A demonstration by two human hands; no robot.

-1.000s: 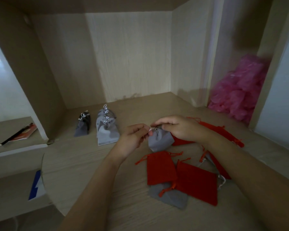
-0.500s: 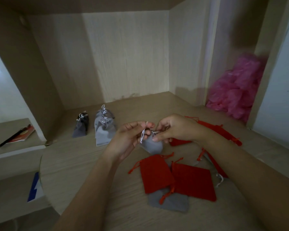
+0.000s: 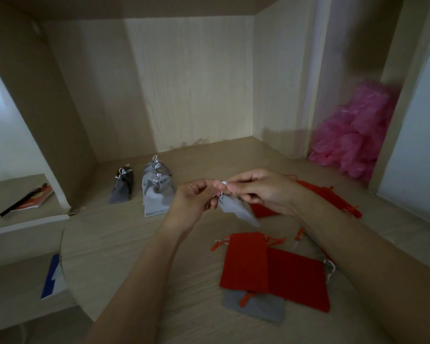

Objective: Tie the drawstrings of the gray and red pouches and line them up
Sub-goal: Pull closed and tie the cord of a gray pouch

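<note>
Just above the desk [image 3: 124,244], a gray pouch [image 3: 236,210] hangs between both hands: the left hand [image 3: 193,202] and right hand [image 3: 261,192] each pinch the silver drawstring [image 3: 223,185] at its neck. For a neat knot, best keep the cord taut and the neck cinched shut, then stand it beside the tied pouches [image 3: 157,194] at the back left.

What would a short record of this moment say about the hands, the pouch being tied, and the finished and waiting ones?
left hand: pinches the silver drawstring by the pouch's neck
right hand: pinches the same drawstring from the other side
in work: light gray pouch, held above the wooden desk
finished row: dark gray pouch and tied gray pouches, back left
waiting: two flat red pouches overlapping a flat gray pouch
</note>
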